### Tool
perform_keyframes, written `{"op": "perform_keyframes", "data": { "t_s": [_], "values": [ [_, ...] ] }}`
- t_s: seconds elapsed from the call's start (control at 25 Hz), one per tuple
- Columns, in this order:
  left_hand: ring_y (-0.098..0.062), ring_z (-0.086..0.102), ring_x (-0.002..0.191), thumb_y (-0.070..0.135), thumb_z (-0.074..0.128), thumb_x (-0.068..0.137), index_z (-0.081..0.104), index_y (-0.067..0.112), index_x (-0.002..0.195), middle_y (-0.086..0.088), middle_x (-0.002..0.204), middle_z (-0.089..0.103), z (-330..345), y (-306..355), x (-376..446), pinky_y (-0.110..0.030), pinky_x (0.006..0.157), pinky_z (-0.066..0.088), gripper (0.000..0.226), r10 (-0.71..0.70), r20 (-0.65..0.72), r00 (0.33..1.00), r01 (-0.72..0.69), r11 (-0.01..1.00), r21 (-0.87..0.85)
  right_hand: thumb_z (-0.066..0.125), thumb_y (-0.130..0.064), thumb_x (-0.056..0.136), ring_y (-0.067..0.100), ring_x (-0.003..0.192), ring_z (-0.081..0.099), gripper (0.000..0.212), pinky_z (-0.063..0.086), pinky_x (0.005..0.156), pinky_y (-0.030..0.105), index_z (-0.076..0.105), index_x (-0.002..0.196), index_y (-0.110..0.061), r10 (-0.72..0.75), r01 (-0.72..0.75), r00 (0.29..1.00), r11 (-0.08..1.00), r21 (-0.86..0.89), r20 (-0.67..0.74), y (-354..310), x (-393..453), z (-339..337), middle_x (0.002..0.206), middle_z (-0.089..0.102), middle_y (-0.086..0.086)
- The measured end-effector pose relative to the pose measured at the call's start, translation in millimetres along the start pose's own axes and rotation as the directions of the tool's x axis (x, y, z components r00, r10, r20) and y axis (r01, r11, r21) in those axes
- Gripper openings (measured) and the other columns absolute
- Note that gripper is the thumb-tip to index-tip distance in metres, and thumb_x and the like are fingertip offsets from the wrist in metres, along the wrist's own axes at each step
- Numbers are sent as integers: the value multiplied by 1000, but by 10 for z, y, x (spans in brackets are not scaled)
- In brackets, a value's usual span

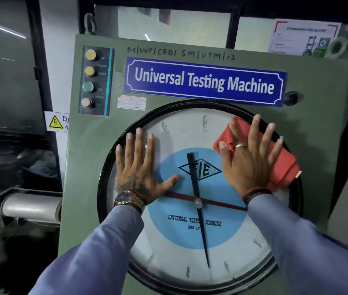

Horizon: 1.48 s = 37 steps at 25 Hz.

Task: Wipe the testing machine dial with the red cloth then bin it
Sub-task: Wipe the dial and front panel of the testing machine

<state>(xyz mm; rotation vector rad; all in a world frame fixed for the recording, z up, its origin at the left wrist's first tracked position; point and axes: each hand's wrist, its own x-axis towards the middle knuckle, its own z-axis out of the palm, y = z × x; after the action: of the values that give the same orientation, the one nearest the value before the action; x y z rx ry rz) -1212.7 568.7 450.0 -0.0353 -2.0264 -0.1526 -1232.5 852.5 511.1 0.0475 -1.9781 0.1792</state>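
Filling the green panel (96,167) under both hands is the dial (190,241), black-rimmed. The left hand (139,165) lies flat on its glass, fingers spread, holding nothing. The right hand (249,158), fingers spread, presses the red cloth (283,158) against the glass, upper right.

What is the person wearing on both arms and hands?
Both arms have long blue-grey sleeves. The left hand has a dark tattoo on its back and a gold-coloured metal watch at the wrist. The right hand has a ring on one finger and a dark band with red at the wrist.
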Motion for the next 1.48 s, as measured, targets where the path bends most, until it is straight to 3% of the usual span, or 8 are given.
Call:
{"op": "perform_keyframes", "data": {
  "t_s": [0.16, 0.28, 0.44, 0.76, 0.92, 1.08, 1.28, 1.48],
  "values": [
    [-36, 2, 172, 101, 40, 79, 14, 17, 176, -14, 185, 5, 8, -31, -13, -65, 137, 5, 131, -2, -14, 1000, 1, 999, -38, 40, -66, 109, 50, 172, 11, 68, 8, 133, 78, 26, 174, -51, -251, 251, 968, 968, 15, -14, -799, 294, 65, 189, 13, 9],
    [-34, 4, 172, 102, 41, 80, 17, 11, 175, -13, 185, 10, 50, -89, -44, -61, 138, 5, 134, -1, -39, 999, -1, 999, -36, 43, -66, 109, 48, 172, 15, 70, 8, 133, 77, 28, 175, -48, -475, 476, 879, 878, 45, -28, -1382, 262, 168, 189, 19, 6],
    [-36, 7, 172, 99, 47, 80, 18, 7, 174, -14, 184, 13, 23, -120, -107, -61, 138, 10, 135, 3, -30, 1000, -4, 1000, -24, 47, -68, 108, 43, 173, 17, 76, 7, 135, 75, 28, 176, -42, -637, 637, 771, 771, 4, -13, -1139, 301, 155, 188, 20, 3],
    [-35, 2, 171, 99, 40, 77, 13, 6, 175, -14, 185, 5, -146, -21, -78, -61, 138, 10, 137, -28, 84, 996, 27, 1000, 5, 36, -88, 99, 51, 171, 16, 100, -5, 136, 70, 19, 179, -31, -90, 90, 996, 995, -39, 10, 403, -284, -25, 188, 14, 16],
    [-33, -6, 171, 99, 39, 77, 6, 8, 175, -12, 185, -5, -199, 25, -58, -63, 138, 7, 138, -40, 138, 990, 39, 999, 14, 49, -42, 106, 58, 163, 33, 76, 18, 129, 83, 37, 173, -10, 14, -11, 1000, 992, 130, -22, 525, -326, -106, 181, 31, 23],
    [-35, -1, 171, 101, 38, 78, 8, 8, 175, -13, 185, 1, -181, -25, -61, -65, 137, 5, 137, -8, 118, 993, 4, 1000, 30, 56, -32, 101, 45, 170, 26, 82, 2, 130, 78, 25, 177, -27, 184, -131, 959, 963, 237, -215, 321, 427, -299, 185, 26, 13],
    [-36, 7, 171, 103, 41, 78, 14, 9, 175, -13, 185, 9, -72, -151, 43, -65, 136, 8, 137, 114, 63, 991, -116, 993, 30, 50, -66, 108, 40, 171, 25, 64, 9, 133, 77, 44, 168, -45, -144, 147, 986, 989, 32, -84, -334, 813, -85, 182, 37, 2],
    [-36, 10, 172, 99, 50, 80, 25, 5, 172, -17, 183, 16, 2, -220, -11, -60, 138, 4, 134, 116, -21, 993, -117, 993, -19, 23, -74, 111, 40, 156, 50, 67, 17, 131, 77, 65, 152, -43, -515, 519, 854, 853, 47, -80, -1286, 911, 35, 161, 66, 2]
  ]
}}
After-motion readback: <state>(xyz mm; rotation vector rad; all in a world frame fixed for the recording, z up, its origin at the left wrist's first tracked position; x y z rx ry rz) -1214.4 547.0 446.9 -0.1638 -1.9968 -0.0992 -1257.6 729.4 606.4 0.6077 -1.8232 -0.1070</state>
